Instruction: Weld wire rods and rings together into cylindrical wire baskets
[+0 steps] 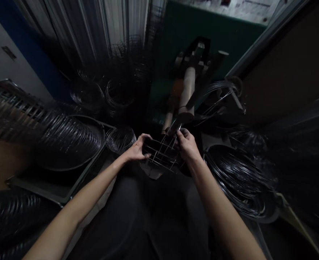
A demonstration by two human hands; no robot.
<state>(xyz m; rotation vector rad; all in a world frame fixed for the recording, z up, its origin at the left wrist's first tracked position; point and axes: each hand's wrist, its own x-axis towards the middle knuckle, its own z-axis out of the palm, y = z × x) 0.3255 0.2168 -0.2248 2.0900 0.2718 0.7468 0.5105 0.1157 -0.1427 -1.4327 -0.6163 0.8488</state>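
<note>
A small wire grid (162, 154) of thin crossing metal rods is between my hands, just below the end of a thick metal arm (188, 90) on the green machine. My left hand (138, 148) spans the grid's left end, with thumb and fingers curved round its outer wires. On the right side, my right hand (186, 145) is closed, thumb and forefinger pinched at the grid's upper right near the arm's tip. Its other fingers are partly hidden, and dim light blurs the exact contact of grid and machine.
The green machine (159, 97) stands directly ahead. To the left, a dark round pan (67, 167) holds many stacked wire rings (67, 133). At right, a round tray holds bundled wire loops (237, 177). More wire coils (87, 94) lie at the back left.
</note>
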